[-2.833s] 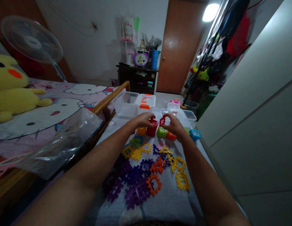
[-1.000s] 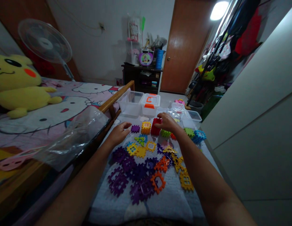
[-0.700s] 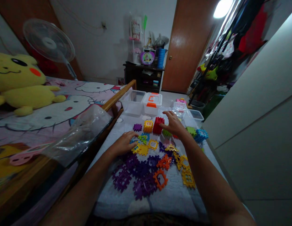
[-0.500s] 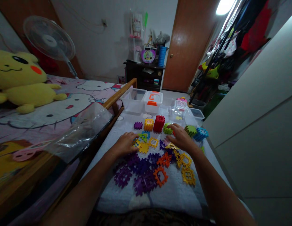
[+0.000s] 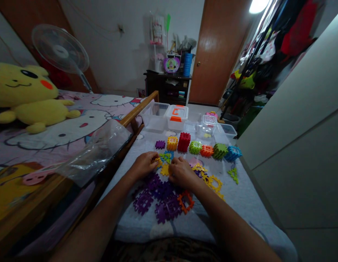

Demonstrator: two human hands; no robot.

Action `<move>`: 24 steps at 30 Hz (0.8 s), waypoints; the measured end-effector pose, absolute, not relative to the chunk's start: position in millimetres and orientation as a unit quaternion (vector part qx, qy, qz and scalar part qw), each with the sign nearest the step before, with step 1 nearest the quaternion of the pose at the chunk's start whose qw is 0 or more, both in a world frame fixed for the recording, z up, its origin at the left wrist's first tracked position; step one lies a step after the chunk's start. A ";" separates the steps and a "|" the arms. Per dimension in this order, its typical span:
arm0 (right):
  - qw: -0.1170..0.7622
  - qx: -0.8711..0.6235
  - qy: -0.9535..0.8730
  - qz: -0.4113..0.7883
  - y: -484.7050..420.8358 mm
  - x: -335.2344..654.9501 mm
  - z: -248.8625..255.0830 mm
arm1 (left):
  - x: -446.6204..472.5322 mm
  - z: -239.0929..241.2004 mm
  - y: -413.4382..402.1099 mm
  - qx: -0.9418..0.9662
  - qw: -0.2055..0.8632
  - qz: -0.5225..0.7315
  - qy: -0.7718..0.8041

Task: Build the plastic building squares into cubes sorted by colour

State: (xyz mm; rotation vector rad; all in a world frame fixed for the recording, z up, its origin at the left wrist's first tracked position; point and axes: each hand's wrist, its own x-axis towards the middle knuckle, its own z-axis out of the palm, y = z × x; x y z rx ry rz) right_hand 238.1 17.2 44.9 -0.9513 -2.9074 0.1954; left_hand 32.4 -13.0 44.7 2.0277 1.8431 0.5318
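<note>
And here on the cloth (image 5: pixel 212 218), the left hand (image 5: pixel 145 164) has its grip closed on a small yellow piece (image 5: pixel 158 162), thumb and fingers pinched at its edge. Just to the right is the right hand (image 5: pixel 184 173), knuckles up, fingers curled down beside a flat yellow plate (image 5: pixel 165 169); whether that grip has hold of anything, I cannot tell, the fingertips are hidden. Between the hands and slightly far, a green triangle (image 5: pixel 166 157) lies over a blue piece (image 5: pixel 171 154). Look to the far side: a row, left to right, purple piece (image 5: pixel 160 145), yellow stack (image 5: pixel 172 143), tall red stack (image 5: pixel 184 142), then lime, orange, green and blue groups. Nearer, a purple spread (image 5: pixel 169 209) with an orange frame (image 5: pixel 186 202) at its right, and clear boxes (image 5: pixel 155 118) beyond the row!
</note>
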 end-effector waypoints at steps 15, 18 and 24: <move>0.047 -0.275 -0.959 0.052 14.7 233.0 35.5 | 31.3 31.5 -10.0 0.755 0.174 0.125 0.620; 0.073 -0.288 -0.952 0.072 16.1 241.3 39.2 | 27.1 32.5 -10.7 0.769 0.203 0.128 0.593; 0.189 -0.368 -0.882 0.228 23.8 261.4 43.2 | 22.9 37.3 -5.9 0.790 0.225 0.089 0.564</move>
